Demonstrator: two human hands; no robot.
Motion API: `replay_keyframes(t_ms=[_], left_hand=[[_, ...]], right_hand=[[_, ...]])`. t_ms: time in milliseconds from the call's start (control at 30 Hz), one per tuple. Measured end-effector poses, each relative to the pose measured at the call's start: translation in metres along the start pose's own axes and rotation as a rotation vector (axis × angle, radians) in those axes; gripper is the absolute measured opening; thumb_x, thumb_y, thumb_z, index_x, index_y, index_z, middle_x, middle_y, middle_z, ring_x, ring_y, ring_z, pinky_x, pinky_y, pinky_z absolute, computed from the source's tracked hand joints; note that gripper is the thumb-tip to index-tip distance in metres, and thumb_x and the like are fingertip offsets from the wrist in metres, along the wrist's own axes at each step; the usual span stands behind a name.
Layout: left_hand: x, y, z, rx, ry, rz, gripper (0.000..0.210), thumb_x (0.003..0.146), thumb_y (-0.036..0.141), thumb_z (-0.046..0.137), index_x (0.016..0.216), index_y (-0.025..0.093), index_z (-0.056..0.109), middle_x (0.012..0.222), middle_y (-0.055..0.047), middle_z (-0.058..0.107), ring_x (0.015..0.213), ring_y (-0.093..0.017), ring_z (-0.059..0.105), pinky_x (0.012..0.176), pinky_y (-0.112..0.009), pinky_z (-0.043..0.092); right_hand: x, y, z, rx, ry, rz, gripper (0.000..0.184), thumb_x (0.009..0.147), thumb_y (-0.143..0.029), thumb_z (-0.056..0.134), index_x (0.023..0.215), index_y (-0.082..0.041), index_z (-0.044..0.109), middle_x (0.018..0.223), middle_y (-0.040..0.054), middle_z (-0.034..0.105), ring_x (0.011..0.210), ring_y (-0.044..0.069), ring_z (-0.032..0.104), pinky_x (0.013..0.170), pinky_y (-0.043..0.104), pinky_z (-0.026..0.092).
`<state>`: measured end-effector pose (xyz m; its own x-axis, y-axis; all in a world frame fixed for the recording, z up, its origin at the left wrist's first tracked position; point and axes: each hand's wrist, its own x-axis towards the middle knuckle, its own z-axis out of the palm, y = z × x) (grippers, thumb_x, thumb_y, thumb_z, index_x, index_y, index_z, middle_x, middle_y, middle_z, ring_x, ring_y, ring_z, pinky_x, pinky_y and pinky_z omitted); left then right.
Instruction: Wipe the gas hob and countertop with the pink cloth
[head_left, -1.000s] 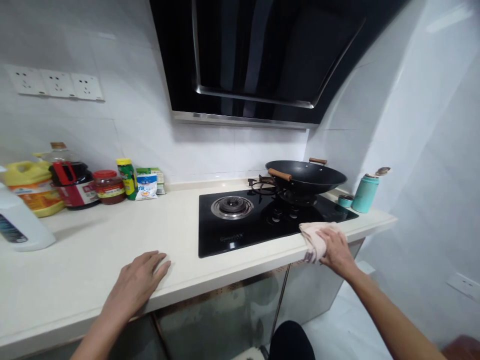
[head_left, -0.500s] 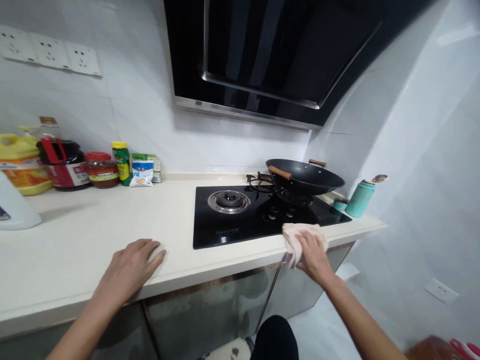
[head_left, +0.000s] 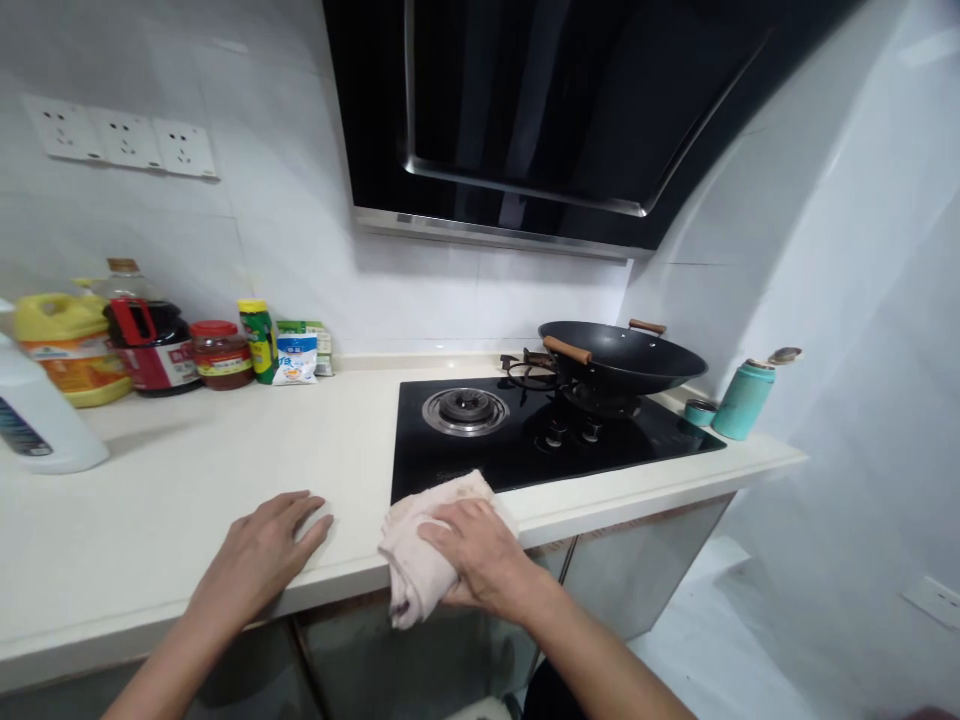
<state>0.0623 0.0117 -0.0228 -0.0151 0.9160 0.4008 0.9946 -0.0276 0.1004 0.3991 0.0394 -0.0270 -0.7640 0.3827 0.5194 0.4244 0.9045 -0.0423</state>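
Note:
A folded, pale pink cloth (head_left: 420, 545) lies over the counter's front edge and the front left corner of the black glass gas hob (head_left: 510, 455). My right hand (head_left: 480, 550) presses down on it, with the fingers on top and part of the cloth hanging below the edge. To the left, my left hand (head_left: 262, 545) rests on the white countertop (head_left: 225, 440), fingers loosely apart and nothing in them. On the hob's right burner sits a black wok (head_left: 622, 360) with wooden handles. The left burner (head_left: 465, 410) is bare.
At the left stand a white bottle (head_left: 45, 420), a yellow jug (head_left: 71, 350), a dark sauce jug (head_left: 154, 350), a red-lidded jar (head_left: 220, 355), a green shaker (head_left: 257, 340) and a small packet (head_left: 297, 360). A teal container (head_left: 744, 400) stands far right. The range hood (head_left: 510, 110) hangs above.
My right hand has slid the cloth leftward along the counter's front edge, from below the wok to the hob's front left corner. My left hand stays on the counter. The view has shifted slightly.

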Motion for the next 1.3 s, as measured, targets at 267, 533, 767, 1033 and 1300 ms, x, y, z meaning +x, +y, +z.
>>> replay_keyframes(t_ms=[267,533,767,1033,1300], left_hand=[[0.001,0.007,-0.007,-0.042,-0.046,-0.056,0.059,0.091,0.060,0.038,0.122,0.022,0.071,0.137,-0.011,0.066,0.130,-0.033,0.057,0.108,-0.048,0.043],[0.000,0.006,-0.006,-0.018,-0.027,-0.034,0.057,0.093,0.056,0.037,0.123,0.021,0.071,0.135,-0.011,0.068,0.128,-0.033,0.059,0.107,-0.047,0.044],[-0.002,0.002,0.000,-0.008,0.005,-0.028,0.056,0.093,0.054,0.039,0.124,0.020,0.071,0.136,-0.013,0.067,0.130,-0.033,0.058,0.107,-0.046,0.044],[0.000,0.005,-0.004,0.000,-0.009,-0.021,0.058,0.093,0.056,0.037,0.123,0.021,0.072,0.132,-0.012,0.069,0.128,-0.033,0.059,0.106,-0.046,0.044],[-0.002,0.007,-0.006,-0.007,-0.014,-0.034,0.057,0.093,0.057,0.038,0.122,0.021,0.071,0.134,-0.011,0.068,0.129,-0.033,0.058,0.106,-0.046,0.044]], right_hand=[[-0.089,0.094,-0.071,0.122,0.117,0.446,0.034,0.079,-0.028,0.062,0.112,-0.026,0.068,0.112,0.0052,0.070,0.103,0.026,0.060,0.095,0.040,0.044],[-0.184,0.205,-0.137,-0.044,0.180,1.049,0.037,0.076,-0.037,0.055,0.105,-0.021,0.071,0.106,0.0088,0.075,0.101,0.029,0.067,0.089,0.034,0.049],[-0.178,0.235,-0.145,-0.154,0.343,1.247,0.070,0.083,-0.051,0.052,0.141,-0.012,0.046,0.123,0.0201,0.068,0.105,0.033,0.067,0.084,0.040,0.051],[-0.130,0.181,-0.096,-0.353,-0.137,0.781,0.049,0.098,-0.050,0.042,0.127,-0.015,0.060,0.132,0.0185,0.062,0.122,0.033,0.055,0.101,0.046,0.039],[-0.128,0.187,-0.107,-0.442,-0.176,0.905,0.038,0.097,-0.043,0.043,0.118,-0.024,0.069,0.120,0.0112,0.060,0.111,0.028,0.056,0.092,0.042,0.044]])
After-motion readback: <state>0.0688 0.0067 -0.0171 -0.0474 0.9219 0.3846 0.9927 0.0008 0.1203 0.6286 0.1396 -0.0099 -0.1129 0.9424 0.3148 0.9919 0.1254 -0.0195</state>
